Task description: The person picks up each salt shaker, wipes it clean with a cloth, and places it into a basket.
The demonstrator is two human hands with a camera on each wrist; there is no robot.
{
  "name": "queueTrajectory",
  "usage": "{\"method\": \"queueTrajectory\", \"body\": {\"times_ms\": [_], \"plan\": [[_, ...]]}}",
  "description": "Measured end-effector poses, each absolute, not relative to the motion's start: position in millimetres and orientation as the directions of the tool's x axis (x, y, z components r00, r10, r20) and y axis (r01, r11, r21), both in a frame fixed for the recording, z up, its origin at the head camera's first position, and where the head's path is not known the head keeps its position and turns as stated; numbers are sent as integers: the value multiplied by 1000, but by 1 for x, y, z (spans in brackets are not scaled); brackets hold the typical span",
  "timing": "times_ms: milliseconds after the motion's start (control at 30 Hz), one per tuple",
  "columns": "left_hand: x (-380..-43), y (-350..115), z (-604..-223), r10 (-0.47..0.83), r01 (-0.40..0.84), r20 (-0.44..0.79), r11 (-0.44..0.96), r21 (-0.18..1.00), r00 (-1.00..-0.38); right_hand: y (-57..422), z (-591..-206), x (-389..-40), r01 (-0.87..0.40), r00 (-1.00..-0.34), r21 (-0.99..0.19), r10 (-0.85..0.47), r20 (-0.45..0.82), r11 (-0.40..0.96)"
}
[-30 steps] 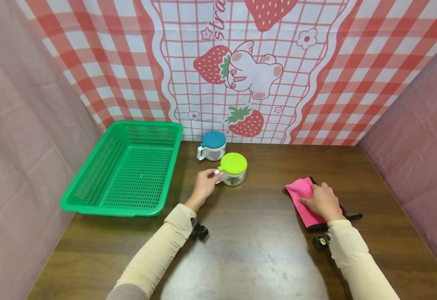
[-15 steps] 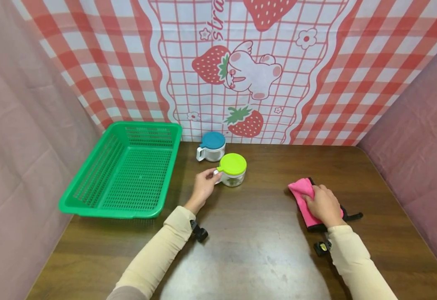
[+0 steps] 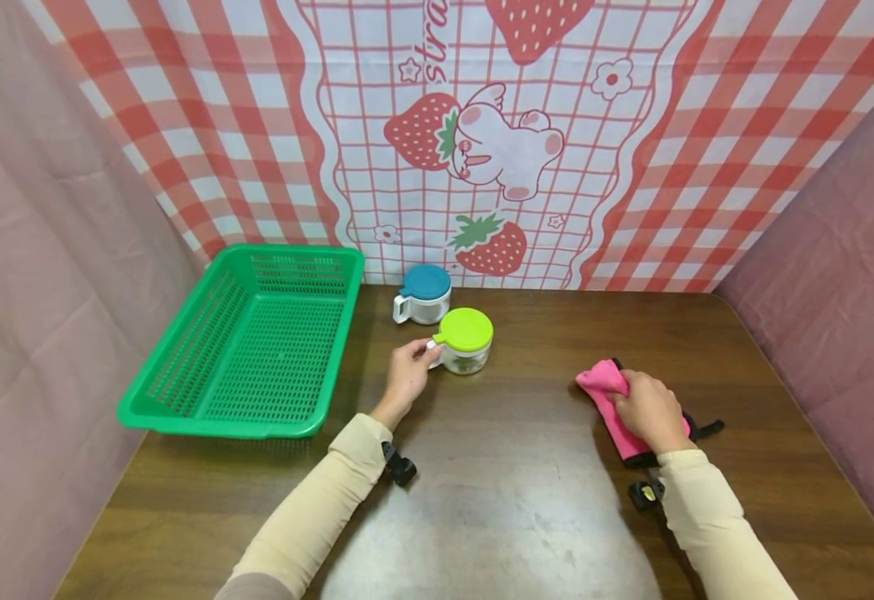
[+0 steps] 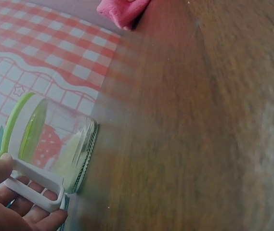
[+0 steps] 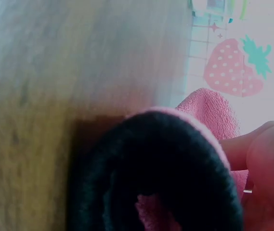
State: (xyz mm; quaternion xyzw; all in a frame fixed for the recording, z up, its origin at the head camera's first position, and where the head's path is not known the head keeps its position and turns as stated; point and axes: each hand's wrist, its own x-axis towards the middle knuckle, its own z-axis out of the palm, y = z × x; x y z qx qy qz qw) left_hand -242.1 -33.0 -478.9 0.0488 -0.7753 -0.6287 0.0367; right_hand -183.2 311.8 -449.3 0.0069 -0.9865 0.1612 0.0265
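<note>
In the head view my left hand (image 3: 405, 379) holds the white handle of a clear glass seasoning jar (image 3: 466, 332) with a lime-green lid. The left wrist view shows the thumb on top of the handle (image 4: 39, 174) and fingers beneath it; something pale lies inside the glass. Over on the right, my right hand (image 3: 652, 408) grips a pink cloth (image 3: 600, 380) with black edging, bunched up above the wood. Seen from the right wrist, the cloth's black edge (image 5: 161, 139) curves into a loop. A black strap (image 3: 709, 429) pokes out beyond the hand.
Behind the green-lidded jar stands a similar jar (image 3: 427, 287) with a blue lid and white handle. A green plastic basket (image 3: 219, 426) occupies the left side of the wooden table (image 3: 511, 500). A strawberry-print checked curtain (image 3: 511, 150) hangs along the back edge.
My right hand has bunched the pink cloth together; it was lying flatter and now looks narrower and slightly raised. The left hand and the green-lidded jar have stayed in place.
</note>
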Motion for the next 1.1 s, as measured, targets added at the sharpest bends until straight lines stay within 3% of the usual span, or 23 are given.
{"method": "queueTrajectory", "body": {"times_ms": [533, 1100], "plan": [[-241, -33, -478, -131, 43, 82, 276, 960, -988, 310, -447, -182, -27, -999, -316, -15, 42, 948], [-240, -30, -479, -183, 38, 61, 129, 991, -981, 313, -450, -181, -49, -998, -325, -31, 63, 945]]}}
